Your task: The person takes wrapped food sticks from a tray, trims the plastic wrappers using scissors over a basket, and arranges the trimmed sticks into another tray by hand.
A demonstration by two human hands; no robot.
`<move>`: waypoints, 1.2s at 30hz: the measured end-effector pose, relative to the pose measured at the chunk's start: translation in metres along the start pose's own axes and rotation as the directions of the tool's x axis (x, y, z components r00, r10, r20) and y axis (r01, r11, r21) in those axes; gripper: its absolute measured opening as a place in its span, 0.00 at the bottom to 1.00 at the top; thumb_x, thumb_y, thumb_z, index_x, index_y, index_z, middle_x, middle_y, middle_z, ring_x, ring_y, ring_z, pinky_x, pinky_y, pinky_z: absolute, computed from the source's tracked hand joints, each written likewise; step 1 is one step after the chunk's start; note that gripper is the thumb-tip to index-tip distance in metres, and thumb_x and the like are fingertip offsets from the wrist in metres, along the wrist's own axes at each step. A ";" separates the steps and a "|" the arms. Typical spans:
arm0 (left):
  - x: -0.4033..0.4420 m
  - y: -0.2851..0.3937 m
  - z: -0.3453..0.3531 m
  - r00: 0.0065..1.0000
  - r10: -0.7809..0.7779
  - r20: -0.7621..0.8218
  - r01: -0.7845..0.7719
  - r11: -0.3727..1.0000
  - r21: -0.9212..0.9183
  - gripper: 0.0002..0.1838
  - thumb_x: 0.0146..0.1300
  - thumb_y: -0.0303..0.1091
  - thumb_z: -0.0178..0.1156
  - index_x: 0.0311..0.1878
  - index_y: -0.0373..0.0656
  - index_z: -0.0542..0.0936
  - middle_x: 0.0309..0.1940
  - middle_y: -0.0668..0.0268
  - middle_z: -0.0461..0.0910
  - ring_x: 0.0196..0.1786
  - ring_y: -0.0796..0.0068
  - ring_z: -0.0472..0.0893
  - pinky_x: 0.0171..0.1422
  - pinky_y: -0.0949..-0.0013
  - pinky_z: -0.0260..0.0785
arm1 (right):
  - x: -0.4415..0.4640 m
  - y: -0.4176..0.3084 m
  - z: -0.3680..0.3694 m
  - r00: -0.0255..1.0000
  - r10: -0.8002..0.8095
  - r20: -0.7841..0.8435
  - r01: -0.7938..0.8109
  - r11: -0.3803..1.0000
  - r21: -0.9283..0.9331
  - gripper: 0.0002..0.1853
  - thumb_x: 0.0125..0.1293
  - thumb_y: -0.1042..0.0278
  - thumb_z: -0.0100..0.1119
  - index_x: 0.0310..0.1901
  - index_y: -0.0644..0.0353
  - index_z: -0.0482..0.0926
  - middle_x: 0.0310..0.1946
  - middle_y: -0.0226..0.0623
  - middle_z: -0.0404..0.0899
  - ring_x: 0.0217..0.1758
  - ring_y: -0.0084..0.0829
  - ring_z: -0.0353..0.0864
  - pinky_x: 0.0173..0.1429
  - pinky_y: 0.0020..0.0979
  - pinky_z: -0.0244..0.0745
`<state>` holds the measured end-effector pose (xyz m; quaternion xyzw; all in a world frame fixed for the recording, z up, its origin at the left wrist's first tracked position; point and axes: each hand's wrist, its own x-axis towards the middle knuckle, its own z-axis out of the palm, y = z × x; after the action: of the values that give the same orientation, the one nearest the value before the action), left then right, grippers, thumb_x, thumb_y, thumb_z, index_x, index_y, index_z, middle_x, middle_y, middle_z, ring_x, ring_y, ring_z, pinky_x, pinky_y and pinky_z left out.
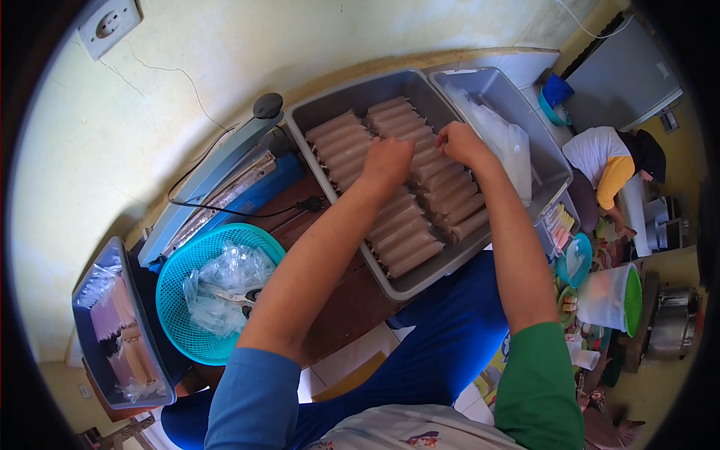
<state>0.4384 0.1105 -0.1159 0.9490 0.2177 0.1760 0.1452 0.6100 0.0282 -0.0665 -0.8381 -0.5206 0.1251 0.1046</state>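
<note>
A grey tray (420, 287) holds two long rows of brownish, filled plastic tubes (409, 247) lying side by side. Over the left row is my left hand (388, 161), its fingers curled down at the tubes and largely hidden behind the hand. My right hand (459, 142) hangs over the upper part of the right row, near the tray's far edge. Its fingers are bent together in a pinch; anything between them is too small to make out.
Left of the tray stand a blue sealing machine (262, 180) with a cable and a turquoise basket (169, 300) with plastic scraps and scissors (232, 295). Farther left is another bin (169, 386). A second grey tray (551, 161) adjoins on the right. A person (600, 150) bends at the far right.
</note>
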 end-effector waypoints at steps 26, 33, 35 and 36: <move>-0.008 0.011 -0.002 0.991 0.020 -0.135 -0.019 1.000 0.015 0.05 0.55 0.30 0.57 0.35 0.43 0.78 0.28 0.52 0.82 0.39 0.52 0.83 0.51 0.53 0.69 | -0.008 -0.014 -0.006 0.998 -0.013 0.061 0.016 0.999 -0.050 0.11 0.52 0.70 0.65 0.39 0.59 0.86 0.38 0.50 0.84 0.46 0.44 0.84 0.53 0.38 0.76; -0.005 0.010 -0.012 0.996 -0.030 0.084 0.028 0.999 0.022 0.09 0.49 0.31 0.57 0.32 0.44 0.84 0.30 0.52 0.83 0.41 0.53 0.83 0.54 0.55 0.68 | -0.009 -0.023 -0.010 0.995 0.000 0.103 0.002 1.000 -0.011 0.09 0.51 0.72 0.65 0.37 0.57 0.86 0.38 0.46 0.84 0.45 0.44 0.84 0.52 0.39 0.77; -0.002 0.012 -0.016 0.974 -0.035 0.226 0.025 0.999 0.048 0.10 0.48 0.36 0.63 0.33 0.45 0.87 0.36 0.56 0.84 0.47 0.59 0.82 0.58 0.56 0.66 | -0.010 -0.023 -0.010 0.990 -0.035 0.136 0.035 0.999 0.001 0.11 0.53 0.70 0.65 0.39 0.60 0.85 0.36 0.49 0.84 0.44 0.44 0.84 0.52 0.37 0.76; -0.002 0.011 -0.013 0.973 -0.035 0.226 0.025 0.999 0.048 0.10 0.48 0.36 0.63 0.33 0.45 0.87 0.36 0.56 0.84 0.47 0.59 0.82 0.58 0.56 0.66 | -0.009 -0.022 -0.009 0.990 -0.035 0.136 0.035 0.999 0.001 0.11 0.53 0.70 0.65 0.39 0.60 0.85 0.36 0.49 0.84 0.44 0.44 0.84 0.52 0.37 0.76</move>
<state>0.4354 0.1028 -0.1008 0.9624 0.2179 0.0592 0.1506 0.5902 0.0293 -0.0499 -0.8184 -0.5411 0.1798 0.0705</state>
